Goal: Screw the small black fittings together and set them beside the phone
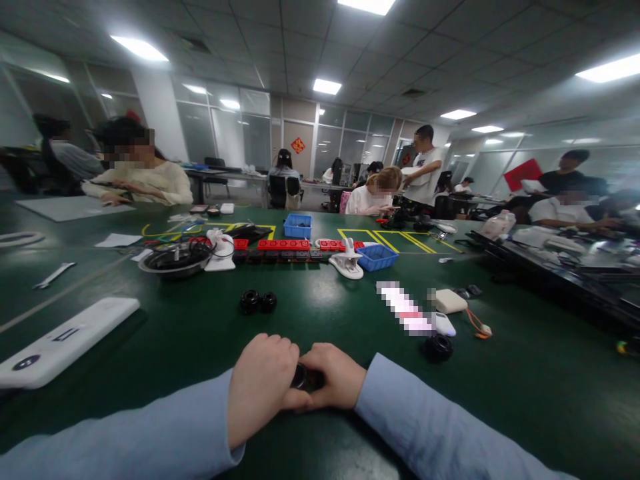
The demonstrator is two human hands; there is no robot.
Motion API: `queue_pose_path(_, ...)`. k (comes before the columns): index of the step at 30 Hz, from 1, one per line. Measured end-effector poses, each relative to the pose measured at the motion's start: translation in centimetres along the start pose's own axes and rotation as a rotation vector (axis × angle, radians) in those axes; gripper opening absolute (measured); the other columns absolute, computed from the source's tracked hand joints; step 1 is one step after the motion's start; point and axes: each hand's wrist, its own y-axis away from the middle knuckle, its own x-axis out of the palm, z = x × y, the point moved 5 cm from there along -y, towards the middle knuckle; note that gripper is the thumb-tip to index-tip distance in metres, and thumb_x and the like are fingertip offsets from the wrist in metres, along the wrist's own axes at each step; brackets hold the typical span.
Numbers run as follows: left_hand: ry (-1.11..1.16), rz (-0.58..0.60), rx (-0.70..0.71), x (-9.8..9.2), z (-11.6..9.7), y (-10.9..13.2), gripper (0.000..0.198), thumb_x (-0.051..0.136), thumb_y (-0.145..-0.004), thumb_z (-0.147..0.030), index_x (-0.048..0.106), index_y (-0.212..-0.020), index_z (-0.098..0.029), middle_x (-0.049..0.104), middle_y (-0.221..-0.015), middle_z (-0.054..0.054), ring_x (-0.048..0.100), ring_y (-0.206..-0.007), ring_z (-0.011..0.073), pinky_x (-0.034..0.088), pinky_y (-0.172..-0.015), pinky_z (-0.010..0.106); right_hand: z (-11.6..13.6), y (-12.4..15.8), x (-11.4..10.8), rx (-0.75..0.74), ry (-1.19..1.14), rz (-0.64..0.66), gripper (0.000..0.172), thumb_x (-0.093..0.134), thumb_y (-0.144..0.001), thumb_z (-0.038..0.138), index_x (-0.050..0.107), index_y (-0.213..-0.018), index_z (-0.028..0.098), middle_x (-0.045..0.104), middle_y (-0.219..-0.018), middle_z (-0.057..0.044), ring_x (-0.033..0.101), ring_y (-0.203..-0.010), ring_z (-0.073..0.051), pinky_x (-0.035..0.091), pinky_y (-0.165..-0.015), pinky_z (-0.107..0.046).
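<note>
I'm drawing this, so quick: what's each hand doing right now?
Left hand: closed, holding a dark object.
Right hand: closed, holding the same dark object.

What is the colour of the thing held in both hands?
The thing is black where it shows, in the head view.

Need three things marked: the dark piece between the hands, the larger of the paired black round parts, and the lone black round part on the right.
Dark piece (299, 377): head view, exposed rounded side.
Larger black round part (249, 302): head view, body's middle.
Lone black round part (438, 348): head view, body's middle.
</note>
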Motion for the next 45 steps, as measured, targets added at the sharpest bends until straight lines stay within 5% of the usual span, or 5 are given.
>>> queue_pose_path(14,-0.035,-0.116,-0.045,0.5,0.1,0.0,0.052,0.057,-0.073,-0.059,0.065,-0.080,-0.008,0.065,-0.078,0.013,0.060,-0.076,0.0295,0.045,-0.070,0.043,0.0,0.0,0.1,0.016,0.040,0.002,0.038,0.071,-0.064,0.050,0.059,-0.077,0.016,0.056,-0.066,0.002,0.043,-0.061,-0.012,0.031,-0.061,-0.024)
queue_pose_path(22,-0.045,-0.080,0.031,-0.1,1.7,-0.3,0.058,0.044,-0.078,-0.066,0.063,-0.079,-0.011,0.063,-0.077,0.011,0.060,-0.073,0.0285,0.044,-0.067,0.041,0.2,0.2,-0.2,0.000,-0.010,0.007,0.036,0.068,-0.068,0.050,0.057,-0.074,0.016,0.054,-0.065,0.003,0.044,-0.062,-0.012,0.032,-0.062,-0.024)
queue_pose_path(27,0.260,-0.115,0.364,-1.5,2.8,-0.9,0.033,0.059,-0.078,-0.047,0.062,-0.095,-0.019,0.061,-0.087,0.004,0.057,-0.080,0.0189,0.043,-0.069,0.028,0.1,0.2,-0.4,-0.030,-0.047,0.033,0.034,0.069,-0.067,0.048,0.059,-0.077,0.017,0.056,-0.068,0.002,0.048,-0.067,-0.013,0.035,-0.064,-0.024)
queue_pose_path(32,0.468,-0.020,0.612,-1.2,2.8,-1.0,0.036,0.070,-0.071,-0.034,0.063,-0.105,-0.023,0.062,-0.102,0.005,0.055,-0.095,0.0195,0.043,-0.082,0.027,-0.5,0.2,0.1,-0.062,-0.068,0.019,0.037,0.073,-0.062,0.048,0.061,-0.076,0.017,0.057,-0.068,0.002,0.050,-0.068,-0.014,0.036,-0.066,-0.025)
queue_pose_path(45,0.321,0.085,0.648,-0.7,2.0,-0.7,0.049,0.074,-0.066,-0.015,0.061,-0.113,-0.026,0.065,-0.105,0.002,0.056,-0.096,0.0206,0.042,-0.083,0.028,-0.4,0.1,0.2,-0.071,-0.046,0.065,0.038,0.074,-0.062,0.047,0.062,-0.083,0.017,0.061,-0.072,0.003,0.050,-0.067,-0.012,0.037,-0.069,-0.025)
